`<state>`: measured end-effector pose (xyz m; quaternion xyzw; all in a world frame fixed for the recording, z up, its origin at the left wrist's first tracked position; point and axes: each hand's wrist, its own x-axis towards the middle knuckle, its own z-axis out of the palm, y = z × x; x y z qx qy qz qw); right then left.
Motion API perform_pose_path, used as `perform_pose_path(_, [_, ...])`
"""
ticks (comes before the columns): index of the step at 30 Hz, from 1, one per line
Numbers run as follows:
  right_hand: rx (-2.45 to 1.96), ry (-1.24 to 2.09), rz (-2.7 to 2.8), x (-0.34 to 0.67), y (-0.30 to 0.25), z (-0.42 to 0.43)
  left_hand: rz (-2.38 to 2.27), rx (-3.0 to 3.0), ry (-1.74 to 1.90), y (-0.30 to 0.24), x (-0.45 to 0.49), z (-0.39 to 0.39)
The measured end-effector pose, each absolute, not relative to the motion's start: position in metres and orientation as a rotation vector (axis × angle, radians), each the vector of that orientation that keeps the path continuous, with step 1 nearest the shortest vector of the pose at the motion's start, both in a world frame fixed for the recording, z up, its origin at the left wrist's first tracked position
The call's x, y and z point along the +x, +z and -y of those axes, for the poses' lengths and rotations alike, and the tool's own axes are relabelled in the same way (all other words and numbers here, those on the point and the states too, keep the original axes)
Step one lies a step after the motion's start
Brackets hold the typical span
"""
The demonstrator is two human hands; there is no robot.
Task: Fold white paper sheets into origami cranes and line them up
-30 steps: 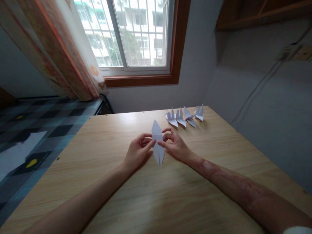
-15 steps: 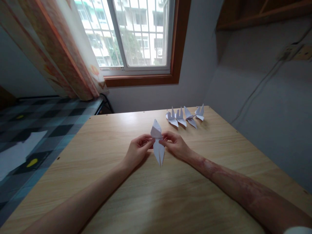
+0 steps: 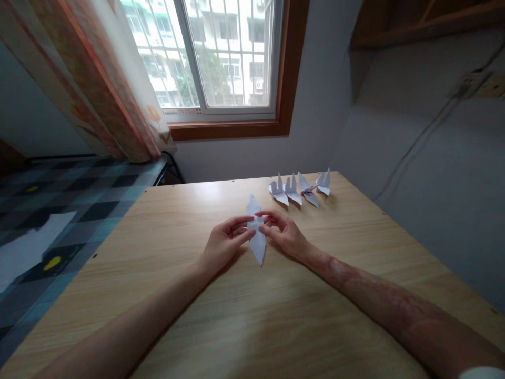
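A partly folded white origami paper [image 3: 258, 247], long and pointed at both ends, is held just above the table between my two hands. My left hand [image 3: 226, 238] pinches its left edge near the middle, thumb on the near face. On the opposite edge, my right hand [image 3: 283, 231] grips it with thumb and forefinger, the forefinger lying across the upper part. Behind, toward the far right of the table, several finished-looking white paper cranes [image 3: 292, 190] stand in a row, apart from my hands.
The light wooden table [image 3: 189, 321] reaches to the wall below a window [image 3: 232, 58]. A bed with a checked cover [image 3: 98, 179] adjoins at left, with white paper sheets [image 3: 35, 245] on it. A patterned curtain [image 3: 98, 73] hangs above the bed.
The lower part of the paper, split into two points before, now shows as one wider point. My fingers have shifted inward over its middle, and the upper flap looks smaller.
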<state>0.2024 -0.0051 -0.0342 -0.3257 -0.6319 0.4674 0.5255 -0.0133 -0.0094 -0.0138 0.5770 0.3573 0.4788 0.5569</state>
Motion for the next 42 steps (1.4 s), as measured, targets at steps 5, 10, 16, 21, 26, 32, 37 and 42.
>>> perform_pose_path(5, [-0.826,1.133,1.528,0.198,-0.037,0.006,-0.836,1.351,1.209,-0.015,-0.014,0.008])
perform_pose_path(10, [-0.837,0.988,1.608,0.199,-0.031,0.009,-0.925,1.406,1.249,-0.016,-0.015,0.007])
perform_pose_path(16, [-0.848,0.774,1.682,0.203,-0.026,0.009,-0.955,1.628,1.259,-0.013,-0.014,0.007])
perform_pose_path(21, [-0.819,0.794,1.634,0.202,-0.028,0.009,-0.938,1.625,1.144,-0.009,-0.015,0.012])
perform_pose_path(26, [-0.764,1.283,1.545,0.196,-0.033,0.010,-0.936,1.435,1.234,-0.011,-0.014,0.010])
perform_pose_path(32, [-0.777,1.383,1.417,0.198,-0.039,0.004,-0.895,1.422,1.101,-0.013,-0.014,0.011])
perform_pose_path(37, [-0.745,1.403,1.412,0.197,-0.039,0.005,-0.934,1.468,1.092,-0.013,-0.016,0.012])
perform_pose_path(42, [-0.783,1.288,1.508,0.196,-0.034,0.010,-0.965,1.497,1.099,-0.013,-0.014,0.012])
